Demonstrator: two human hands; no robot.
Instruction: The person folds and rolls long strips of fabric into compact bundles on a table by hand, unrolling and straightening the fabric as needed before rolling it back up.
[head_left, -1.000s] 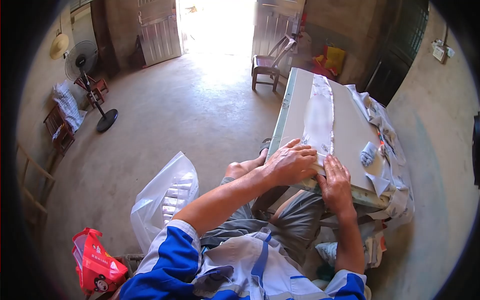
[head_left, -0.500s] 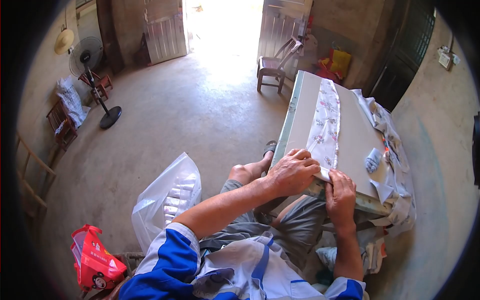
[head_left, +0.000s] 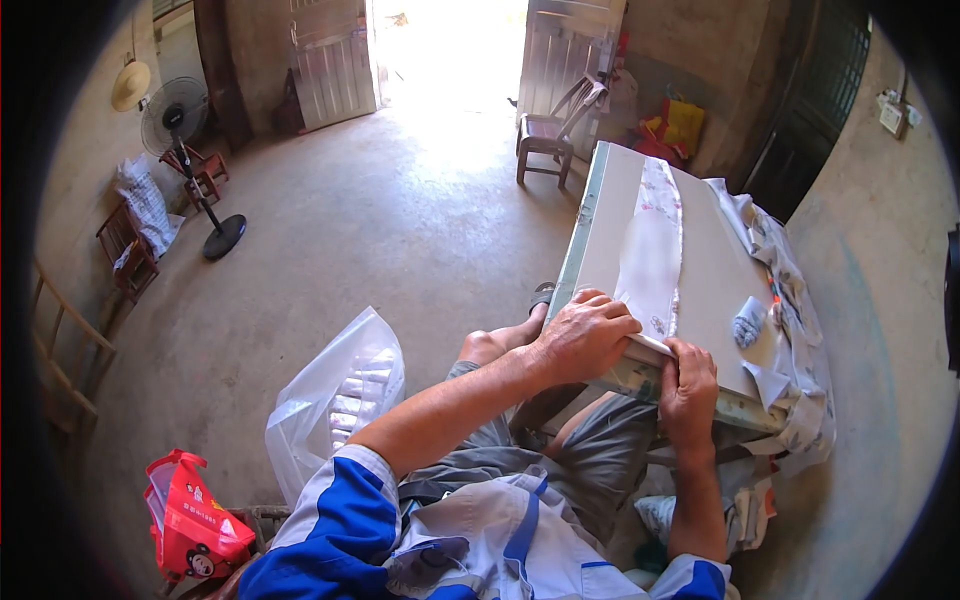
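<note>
A long strip of white floral cloth (head_left: 650, 250) lies along the board-topped table (head_left: 610, 190), its near end rolled at the front edge. My left hand (head_left: 588, 335) grips the left end of that roll, fingers bent around it. At the roll's right end my right hand (head_left: 688, 385) pinches the cloth between thumb and fingers. A small grey-and-white roll (head_left: 748, 322) rests on the table's right part, near a white scrap (head_left: 765, 382). More patterned cloth (head_left: 800, 330) hangs over the right edge.
A clear plastic bag (head_left: 300, 410) with several white rolls stands left of my legs, near a red bag (head_left: 195, 520). Farther off are a standing fan (head_left: 200, 195), a wooden chair (head_left: 545, 135) by the doorway and small chairs at the left wall. A wall is on the right.
Both hands have closed from lying flatter on the cloth to gripping the ends of the roll. The view has shifted slightly, so the table appears a little farther right.
</note>
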